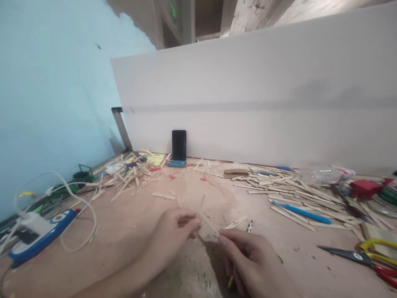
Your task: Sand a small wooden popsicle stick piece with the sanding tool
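Over the littered worktop, left hand and right hand pinch a wooden stick, its long axis running upper-left to lower-right.

Bare left hand, right hand (sleeveless forearms)

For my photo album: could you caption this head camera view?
Left hand and right hand pinch a thin wooden stick over a table strewn with sticks.
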The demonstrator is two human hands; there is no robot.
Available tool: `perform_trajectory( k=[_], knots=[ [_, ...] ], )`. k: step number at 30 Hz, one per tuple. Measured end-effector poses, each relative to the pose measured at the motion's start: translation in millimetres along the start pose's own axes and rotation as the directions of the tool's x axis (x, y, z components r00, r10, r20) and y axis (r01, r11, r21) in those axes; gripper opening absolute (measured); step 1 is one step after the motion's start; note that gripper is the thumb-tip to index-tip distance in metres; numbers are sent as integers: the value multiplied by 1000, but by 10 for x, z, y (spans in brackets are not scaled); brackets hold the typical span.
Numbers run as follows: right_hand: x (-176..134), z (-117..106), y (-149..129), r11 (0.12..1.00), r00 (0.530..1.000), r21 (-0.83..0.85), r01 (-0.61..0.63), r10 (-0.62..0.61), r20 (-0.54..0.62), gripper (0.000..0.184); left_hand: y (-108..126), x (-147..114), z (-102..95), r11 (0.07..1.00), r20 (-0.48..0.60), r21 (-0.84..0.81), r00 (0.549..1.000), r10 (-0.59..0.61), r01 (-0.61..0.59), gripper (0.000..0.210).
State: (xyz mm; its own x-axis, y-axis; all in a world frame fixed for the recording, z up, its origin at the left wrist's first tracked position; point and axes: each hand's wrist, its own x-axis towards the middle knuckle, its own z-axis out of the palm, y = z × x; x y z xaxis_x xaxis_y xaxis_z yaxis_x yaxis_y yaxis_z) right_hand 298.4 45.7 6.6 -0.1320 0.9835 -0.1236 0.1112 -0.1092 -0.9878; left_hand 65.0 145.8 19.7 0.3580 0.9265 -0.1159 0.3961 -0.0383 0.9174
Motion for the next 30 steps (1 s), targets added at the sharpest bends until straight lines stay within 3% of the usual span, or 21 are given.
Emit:
perform_trajectory(
  k=[4, 9, 14, 19, 23, 30],
  knots=[
    [44, -34, 76, 999, 1000, -45, 6, -6, 1, 66, 20, -21, -45, 968, 63, 247, 997, 38, -53, 42],
    [75, -76, 251, 977, 992, -183, 112, -119, -32, 62, 36, -113, -108, 876, 101, 449, 984, 148, -178, 36],
    [57, -67, 261, 950, 984, -263, 169, -180, -18, 66, 59, -196, -121, 805, 123, 547, 974, 191, -227, 33],
    [49, -35, 94, 907, 961, -326, 267, -276, 19, 59, 158, -325, 51, 796, 227, 529, 953, 200, -293, 27],
    [24, -25, 59, 934, 972, -282, 219, -234, -21, 63, 196, -341, 154, 799, 215, 534, 958, 189, -277, 30],
    [45, 56, 36, 972, 999, -235, 27, -36, -35, 59, 180, -299, 91, 776, 203, 556, 954, 220, -297, 29]
  ],
)
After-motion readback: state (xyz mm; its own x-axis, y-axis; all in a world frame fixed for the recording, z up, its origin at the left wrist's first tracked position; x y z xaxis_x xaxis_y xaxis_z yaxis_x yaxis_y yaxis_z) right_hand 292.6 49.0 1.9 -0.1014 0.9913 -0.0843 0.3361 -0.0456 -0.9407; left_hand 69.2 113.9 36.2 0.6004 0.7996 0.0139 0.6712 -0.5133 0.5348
